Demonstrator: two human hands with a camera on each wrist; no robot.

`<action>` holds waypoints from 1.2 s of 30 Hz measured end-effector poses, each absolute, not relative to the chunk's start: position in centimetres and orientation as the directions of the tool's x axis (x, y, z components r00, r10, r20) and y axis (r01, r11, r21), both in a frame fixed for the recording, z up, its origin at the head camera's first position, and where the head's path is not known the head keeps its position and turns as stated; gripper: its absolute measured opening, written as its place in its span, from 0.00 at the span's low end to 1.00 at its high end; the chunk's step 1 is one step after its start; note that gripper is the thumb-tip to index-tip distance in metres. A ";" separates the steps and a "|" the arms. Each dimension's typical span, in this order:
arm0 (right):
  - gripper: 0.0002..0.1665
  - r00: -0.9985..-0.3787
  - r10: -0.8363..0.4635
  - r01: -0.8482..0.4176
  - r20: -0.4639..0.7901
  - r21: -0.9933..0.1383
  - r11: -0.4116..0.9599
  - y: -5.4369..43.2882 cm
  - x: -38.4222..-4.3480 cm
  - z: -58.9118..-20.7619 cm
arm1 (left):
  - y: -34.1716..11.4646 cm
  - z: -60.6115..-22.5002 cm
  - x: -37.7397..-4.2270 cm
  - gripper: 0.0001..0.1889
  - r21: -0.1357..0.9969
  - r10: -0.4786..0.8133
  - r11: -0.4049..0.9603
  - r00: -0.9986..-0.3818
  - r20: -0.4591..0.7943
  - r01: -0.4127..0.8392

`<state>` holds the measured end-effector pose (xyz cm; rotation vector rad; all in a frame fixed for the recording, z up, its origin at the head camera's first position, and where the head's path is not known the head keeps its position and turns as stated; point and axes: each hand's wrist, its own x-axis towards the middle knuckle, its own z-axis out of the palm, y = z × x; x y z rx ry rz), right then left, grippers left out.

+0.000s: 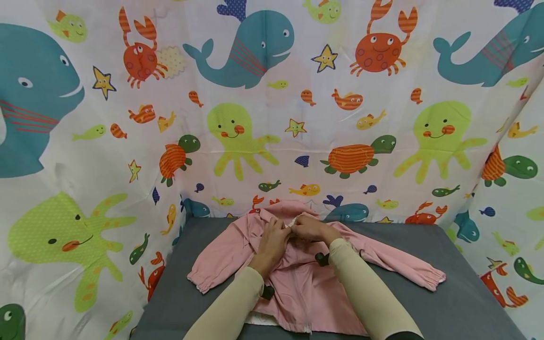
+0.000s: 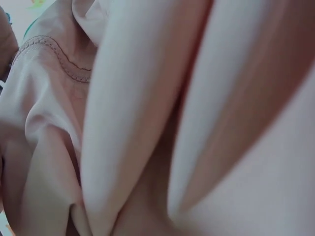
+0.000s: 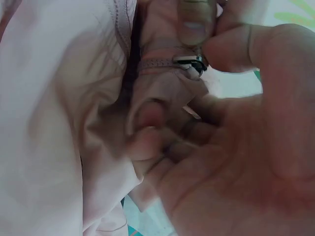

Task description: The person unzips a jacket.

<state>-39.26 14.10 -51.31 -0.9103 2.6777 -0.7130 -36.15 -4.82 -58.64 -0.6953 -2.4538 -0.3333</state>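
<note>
A pink zip-up jacket (image 1: 293,293) lies front up with its sleeves spread to both sides. My left hand (image 1: 273,241) grips its cloth near the collar. Close beside it, my right hand (image 1: 312,230) holds the jacket at the neck with curled fingers. In the right wrist view, a metal zipper slider (image 3: 191,62) sits at the right thumb's tip, and another fingertip comes down just above it. The right hand's lower fingers (image 3: 147,140) curl round a fold of pink cloth. Jacket folds fill the left wrist view, which hides the left fingers.
The jacket lies on a dark grey table (image 1: 170,302). A white curtain (image 1: 263,189) printed with sea animals hangs behind and along both sides. One sleeve (image 1: 225,255) stretches left, and the other sleeve (image 1: 403,264) reaches towards the right edge.
</note>
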 end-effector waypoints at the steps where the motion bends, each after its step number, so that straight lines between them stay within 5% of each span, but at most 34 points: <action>1: 0.13 -0.809 -0.586 -0.467 -0.042 -0.559 0.685 14.1 -39.2 -51.4 | -4.8 -58.7 -36.2 0.08 0.099 0.401 0.830 -0.711 0.577 0.548; 5: 0.07 -0.875 -0.485 -0.358 -0.003 -0.671 0.650 14.4 -39.0 -51.2 | -4.9 -59.0 -36.3 0.09 0.169 0.363 0.823 -0.732 0.577 0.542; 10: 0.03 -0.878 -0.459 -0.431 0.138 -0.646 0.630 14.2 -38.9 -51.0 | -4.8 -58.8 -36.4 0.10 0.320 0.266 0.795 -0.771 0.579 0.515; 16: 0.05 -0.799 -0.421 -0.597 0.431 -0.477 0.645 13.4 -38.6 -51.5 | -4.6 -57.9 -36.7 0.13 0.543 0.141 0.689 -0.823 0.550 0.481; 24: 0.06 -0.664 -0.393 -0.663 0.636 -0.257 0.703 12.6 -37.5 -52.3 | -4.8 -56.8 -37.0 0.12 0.693 0.078 0.566 -0.866 0.494 0.446; 29: 0.08 -0.589 -0.380 -0.674 0.713 -0.174 0.718 12.3 -36.9 -52.9 | -5.0 -56.3 -37.1 0.12 0.761 0.024 0.485 -0.877 0.481 0.431; 36: 0.05 -0.603 -0.356 -0.661 0.714 -0.198 0.723 11.7 -36.5 -54.1 | -5.4 -56.4 -37.0 0.11 0.825 -0.020 0.409 -0.900 0.436 0.391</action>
